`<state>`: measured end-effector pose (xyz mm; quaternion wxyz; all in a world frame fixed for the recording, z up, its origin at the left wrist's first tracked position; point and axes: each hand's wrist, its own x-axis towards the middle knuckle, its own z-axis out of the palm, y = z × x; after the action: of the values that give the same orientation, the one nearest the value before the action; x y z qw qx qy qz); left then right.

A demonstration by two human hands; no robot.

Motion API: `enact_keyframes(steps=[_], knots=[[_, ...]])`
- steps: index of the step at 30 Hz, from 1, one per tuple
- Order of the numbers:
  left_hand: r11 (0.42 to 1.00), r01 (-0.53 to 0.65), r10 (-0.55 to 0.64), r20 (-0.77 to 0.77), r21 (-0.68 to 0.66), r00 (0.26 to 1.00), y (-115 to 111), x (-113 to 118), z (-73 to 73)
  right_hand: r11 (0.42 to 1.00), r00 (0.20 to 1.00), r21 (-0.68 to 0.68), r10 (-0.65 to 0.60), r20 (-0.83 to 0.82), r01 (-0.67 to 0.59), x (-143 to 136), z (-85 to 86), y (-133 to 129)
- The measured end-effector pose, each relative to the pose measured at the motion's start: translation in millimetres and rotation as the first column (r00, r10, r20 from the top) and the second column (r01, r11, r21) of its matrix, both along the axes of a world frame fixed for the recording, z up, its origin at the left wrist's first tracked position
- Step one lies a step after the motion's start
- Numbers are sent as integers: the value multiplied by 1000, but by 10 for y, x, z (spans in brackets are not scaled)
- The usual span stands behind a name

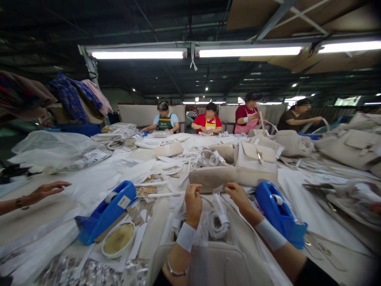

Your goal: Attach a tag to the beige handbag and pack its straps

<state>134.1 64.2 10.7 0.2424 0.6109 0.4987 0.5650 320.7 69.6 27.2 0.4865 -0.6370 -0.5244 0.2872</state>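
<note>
My left hand (193, 201) is raised over an open beige handbag (218, 260), its fingers curled into a pinch. To its right, my right hand (237, 194) has its fingers pressed together and pointing left. A thin clear film shows between and below the hands, but I cannot make out whether either hand grips it. Below them, inside the bag's opening, lies a coiled strap (218, 225) in white wrapping. Each of my wrists has a pale band around it. Just beyond my hands, another beige handbag (256, 163) stands with its flap facing me.
Blue tape dispensers stand at left (107, 212) and right (278, 214). A round dish (119, 239) sits beside the left one. A co-worker's hand (44, 195) reaches in at far left. Several co-workers sit across the table. More beige bags (351, 147) pile up at right.
</note>
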Motion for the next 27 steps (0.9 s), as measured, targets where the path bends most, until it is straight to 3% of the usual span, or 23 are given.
enact_keyframes(steps=[2,6,9,11,14,17,20,23,27], knots=[[1000,-25,24,80,13,996,-6,-22,-1,997,1000,-74,-13,-15,12,14,-148,-345],[999,-31,29,197,11,980,-5,21,1,959,986,-261,71,-154,-110,-57,-480,-1168],[1000,-24,23,267,2,963,-9,12,88,932,984,-338,79,-159,-130,-142,-566,-1497],[1000,-20,19,313,-2,949,-51,-104,178,922,990,-373,65,-121,-106,-184,-540,-1546],[1000,-3,13,364,-28,931,-230,-504,257,917,987,-379,76,-140,-124,-201,-467,-1508],[989,27,14,276,-144,961,-544,-1039,167,914,981,-367,123,-153,-172,-179,-436,-1458],[920,38,-6,83,-390,997,-898,-1443,-11,893,976,-393,196,-97,-219,-141,-444,-1402],[813,102,-133,-13,-573,991,-1145,-1600,-117,843,949,-442,307,-70,-306,-97,-458,-1328],[748,201,-274,-18,-633,961,-1181,-1595,-91,808,930,-489,366,-22,-330,-37,-502,-1240]])
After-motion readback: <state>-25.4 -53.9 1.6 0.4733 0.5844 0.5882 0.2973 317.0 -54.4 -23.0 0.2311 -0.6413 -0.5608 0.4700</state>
